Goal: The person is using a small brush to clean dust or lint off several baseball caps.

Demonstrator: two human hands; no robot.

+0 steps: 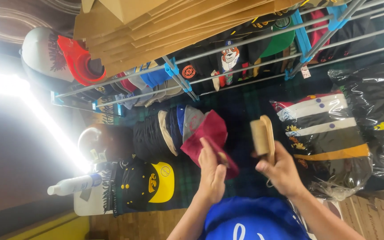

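Observation:
My left hand (212, 171) grips a dark red cap (210, 133) by its edge, holding it up over the dark plaid table cover (245, 106). My right hand (281, 171) is closed on the handle of a wooden brush (262, 135), whose pale bristle side faces the cap a short gap to its right. A blue garment (254, 222) on my chest fills the bottom of the view.
A row of stacked caps (165, 131) lies left of the red cap, with a black and yellow cap (150, 182) and a white spray bottle (74, 184) nearer me. Plastic-wrapped caps (330, 133) lie to the right. A metal rack (245, 58) of caps and flat cardboard (170, 22) stand behind.

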